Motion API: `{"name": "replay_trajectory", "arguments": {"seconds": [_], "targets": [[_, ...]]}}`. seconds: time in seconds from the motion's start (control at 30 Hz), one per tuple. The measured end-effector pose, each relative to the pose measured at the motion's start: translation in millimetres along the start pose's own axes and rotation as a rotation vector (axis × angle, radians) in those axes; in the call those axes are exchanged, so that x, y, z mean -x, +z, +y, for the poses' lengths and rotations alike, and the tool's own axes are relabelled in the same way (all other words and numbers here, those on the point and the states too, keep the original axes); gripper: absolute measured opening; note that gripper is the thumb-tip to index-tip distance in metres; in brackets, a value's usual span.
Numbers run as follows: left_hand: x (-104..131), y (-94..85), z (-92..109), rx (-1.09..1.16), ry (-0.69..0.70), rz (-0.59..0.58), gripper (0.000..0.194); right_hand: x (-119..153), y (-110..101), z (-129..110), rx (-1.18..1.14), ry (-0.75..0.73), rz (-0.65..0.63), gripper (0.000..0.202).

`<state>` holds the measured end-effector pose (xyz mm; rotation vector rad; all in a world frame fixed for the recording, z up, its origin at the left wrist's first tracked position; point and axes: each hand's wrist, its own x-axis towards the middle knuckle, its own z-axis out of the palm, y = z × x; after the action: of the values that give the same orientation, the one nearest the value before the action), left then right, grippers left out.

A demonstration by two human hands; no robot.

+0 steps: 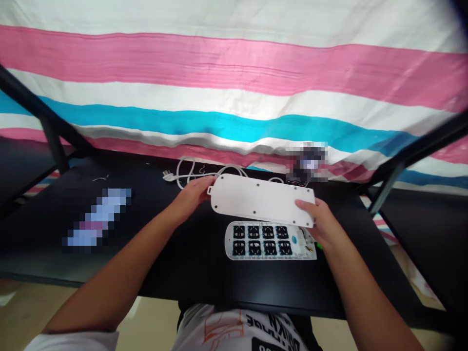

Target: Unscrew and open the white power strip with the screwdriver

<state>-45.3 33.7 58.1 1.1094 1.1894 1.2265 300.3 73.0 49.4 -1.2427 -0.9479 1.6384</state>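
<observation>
A white power strip cover (pixel 263 199) with screw holes is held up between both hands, its flat outer face toward me. My left hand (pixel 195 192) grips its rounded left end, near a small hanging loop. At the square right end, my right hand (pixel 321 219) has the thumb on top and the other fingers mostly hidden behind. Just below the cover, the open half of the power strip (pixel 229 241) lies on the table, showing two rows of black socket inserts and some wiring at its right end.
A white power cord with a plug (pixel 168 176) is coiled on the black table (pixel 175 273) behind the cover. Blurred items lie at the left (pixel 98 217) and back right (pixel 307 163). A green object (pixel 319 246) shows by my right wrist. Striped sheeting (pixel 234 63) hangs behind.
</observation>
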Motion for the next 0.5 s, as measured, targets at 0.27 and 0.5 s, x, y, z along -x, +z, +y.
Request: {"name": "replay_trajectory", "arguments": {"seconds": [0.27,0.5], "targets": [[33.7,5.1,35.2,-1.055,0.514,-0.189,0.091,-0.3,26.7,3.9,0.037,0.034,-0.097,0.031],[36.4,15.4,33.1,-1.369,0.495,-0.288,0.114,3.1,56.4,10.7,0.076,0.084,-0.246,0.030]]}}
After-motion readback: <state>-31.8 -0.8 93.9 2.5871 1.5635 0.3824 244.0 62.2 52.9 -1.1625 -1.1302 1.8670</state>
